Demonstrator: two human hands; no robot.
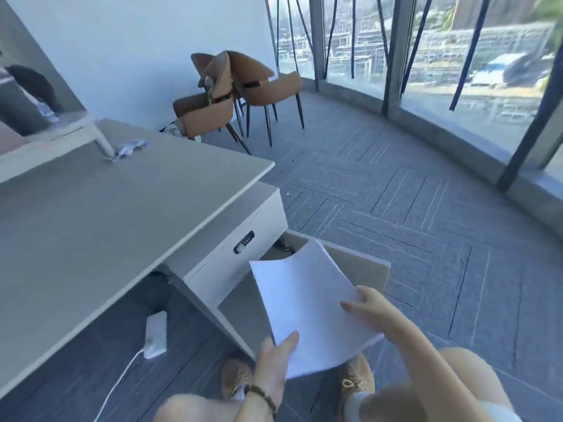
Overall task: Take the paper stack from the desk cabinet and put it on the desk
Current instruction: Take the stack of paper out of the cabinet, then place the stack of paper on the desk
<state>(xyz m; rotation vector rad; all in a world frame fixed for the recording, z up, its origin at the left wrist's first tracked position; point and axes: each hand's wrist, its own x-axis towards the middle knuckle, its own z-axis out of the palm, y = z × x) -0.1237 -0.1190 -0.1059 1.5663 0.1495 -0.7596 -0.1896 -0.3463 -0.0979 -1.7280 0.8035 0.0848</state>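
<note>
Both hands grip the paper stack [307, 303], held in the air over the open door [356, 266] of the desk cabinet [231, 239]. Left hand [274, 367] pinches the near corner, thumb on top; right hand [368, 306] closed on the right edge. Stack bends slightly, not touching the desk [106, 214]. White power strip [156, 335] lies on the floor under the desk

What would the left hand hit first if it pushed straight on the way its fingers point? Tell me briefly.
Judging loosely, the left hand, gripping the paper stack, points up-frame toward the open cabinet; it would probably meet that first. Depth is unclear.
</note>
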